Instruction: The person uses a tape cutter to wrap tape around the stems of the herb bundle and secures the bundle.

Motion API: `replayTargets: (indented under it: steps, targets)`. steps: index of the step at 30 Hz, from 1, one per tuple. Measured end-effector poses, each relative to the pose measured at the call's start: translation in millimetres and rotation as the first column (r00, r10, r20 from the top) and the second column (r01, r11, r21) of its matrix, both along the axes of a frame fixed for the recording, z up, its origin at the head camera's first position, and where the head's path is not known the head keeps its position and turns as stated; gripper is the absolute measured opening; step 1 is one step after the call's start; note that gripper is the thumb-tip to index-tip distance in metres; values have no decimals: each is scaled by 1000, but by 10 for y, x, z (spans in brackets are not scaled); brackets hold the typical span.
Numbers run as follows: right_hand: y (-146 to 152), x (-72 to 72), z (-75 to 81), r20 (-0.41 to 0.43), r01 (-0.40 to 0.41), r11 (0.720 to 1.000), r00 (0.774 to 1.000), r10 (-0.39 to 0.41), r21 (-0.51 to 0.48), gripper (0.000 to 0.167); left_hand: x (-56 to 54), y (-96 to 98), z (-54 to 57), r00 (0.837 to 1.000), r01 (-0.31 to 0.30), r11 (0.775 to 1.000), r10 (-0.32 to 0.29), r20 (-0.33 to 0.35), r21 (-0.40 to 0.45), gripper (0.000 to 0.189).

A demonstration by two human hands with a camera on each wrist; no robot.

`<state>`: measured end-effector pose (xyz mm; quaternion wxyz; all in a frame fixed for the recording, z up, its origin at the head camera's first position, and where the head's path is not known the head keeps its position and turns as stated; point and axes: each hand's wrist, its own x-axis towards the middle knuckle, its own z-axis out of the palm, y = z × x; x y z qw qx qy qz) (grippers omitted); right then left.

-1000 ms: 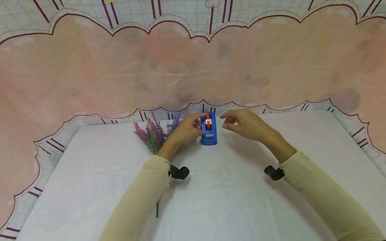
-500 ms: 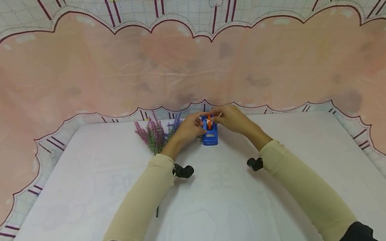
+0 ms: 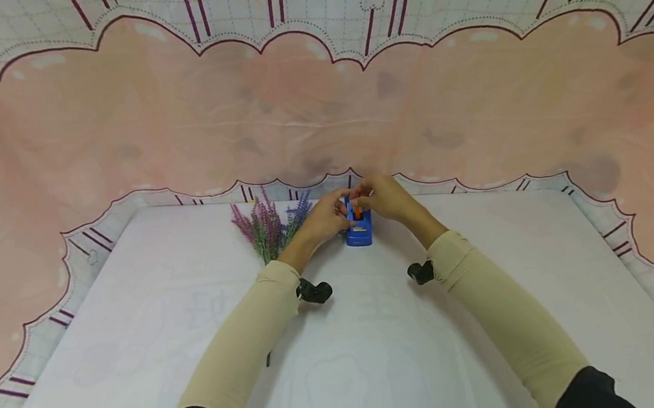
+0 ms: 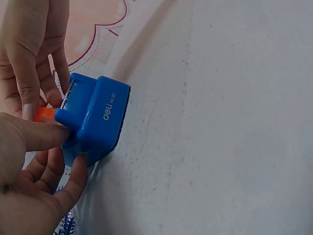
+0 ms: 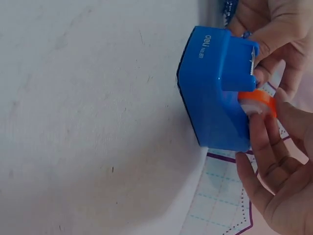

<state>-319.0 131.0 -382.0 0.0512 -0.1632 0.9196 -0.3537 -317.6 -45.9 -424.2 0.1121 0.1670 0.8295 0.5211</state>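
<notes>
A blue tape dispenser (image 3: 359, 235) stands near the far edge of the table, its toothed cutter showing in the left wrist view. My left hand (image 3: 320, 222) grips its left side, with the thumb by the cutter end and fingers along the body (image 4: 98, 117). From the other side, my right hand (image 3: 388, 197) pinches the tape roll with an orange core (image 5: 264, 100) at the dispenser's slot. In the right wrist view the roll sits partly out of the body, between thumb and fingers. Fingers hide part of the roll in every view.
Artificial lavender stems (image 3: 265, 229) with pink and purple blooms lie left of the dispenser, partly under my left arm. A white cover (image 3: 345, 339) lies over the table. A patterned peach cloth (image 3: 315, 116) hangs behind its far edge.
My right hand has moved left from beside the dispenser and has taken hold of the orange-cored tape roll. My left hand stays at the dispenser.
</notes>
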Motion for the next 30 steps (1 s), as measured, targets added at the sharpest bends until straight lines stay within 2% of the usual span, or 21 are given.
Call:
replayTargets:
  steps: [4,8,11,14,17,25,30]
  targets:
    - [15,-6,-31,21,21,999,1000,-21,-36,12,9,11,8,1000,5,1000,-5,3,1,70]
    - [33,26,-39,33,77,993,997,-74,-93,14,15,14,18,1000,9,1000,-9,-1,-13,68]
    - [39,66,-29,56,126,976,992,-117,-178,17,11,11,21,1000,10,999,-11,-11,-51,66]
    - [37,107,-23,66,142,952,989,-129,-270,19,7,2,25,1000,7,996,-9,-17,-84,66]
    - [35,142,-35,47,131,934,991,-123,-333,19,9,-5,31,1000,5,996,-6,-16,-84,68]
    - [84,235,-80,-26,97,903,993,-119,-418,18,8,7,22,1000,7,998,-7,5,-64,68]
    - [79,305,-43,-92,29,892,993,-79,-451,18,7,-2,26,1000,2,998,-2,14,-70,65]
